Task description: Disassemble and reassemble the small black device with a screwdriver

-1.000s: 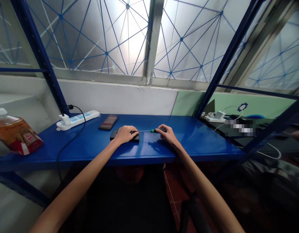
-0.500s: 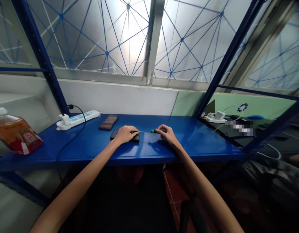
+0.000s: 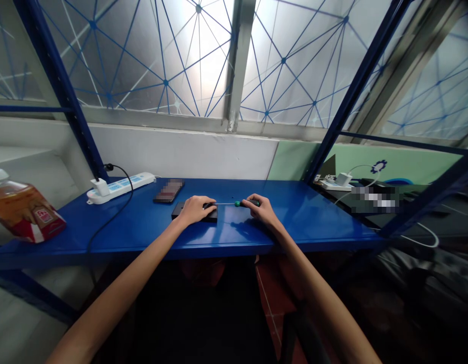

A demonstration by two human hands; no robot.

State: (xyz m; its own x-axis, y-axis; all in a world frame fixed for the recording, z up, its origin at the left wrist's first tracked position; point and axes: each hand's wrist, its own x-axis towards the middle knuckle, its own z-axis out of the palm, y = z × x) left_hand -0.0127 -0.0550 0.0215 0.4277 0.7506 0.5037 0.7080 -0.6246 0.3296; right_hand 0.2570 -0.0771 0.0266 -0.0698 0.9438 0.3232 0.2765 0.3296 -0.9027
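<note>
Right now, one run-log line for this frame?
left hand: on black device | right hand: holding screwdriver, tip toward device | surface: blue shelf | nearby: power strip

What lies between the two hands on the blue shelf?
Head view: the screwdriver, its thin shaft running from the right hand to the black box under the left hand.

Power strip (image 3: 120,186) left of phone (image 3: 169,190), behind flat box (image 3: 180,210).
</note>
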